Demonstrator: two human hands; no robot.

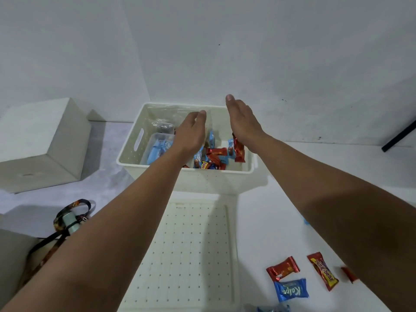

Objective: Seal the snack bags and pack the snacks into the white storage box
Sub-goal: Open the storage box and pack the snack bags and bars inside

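Neither grip holds anything: left hand (pixel 191 131) and right hand (pixel 242 119) hover flat-fingered over the white storage box (pixel 191 176), while loose snacks (pixel 290 289) lie near-right on the worktop (pixel 258 233), closer to the right arm.

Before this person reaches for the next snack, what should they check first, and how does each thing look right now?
1. Both hands free: left hand and right hand hover open above the box, holding nothing. Ok.
2. White storage box uncovered: ok; its lid lies on the table in front.
3. Room in the box: ok, snacks cover only the bottom.
4. All snacks packed: not ok; a red wrapper, a blue wrapper and a red bar remain on the table.
5. Bags sealed: cannot tell.
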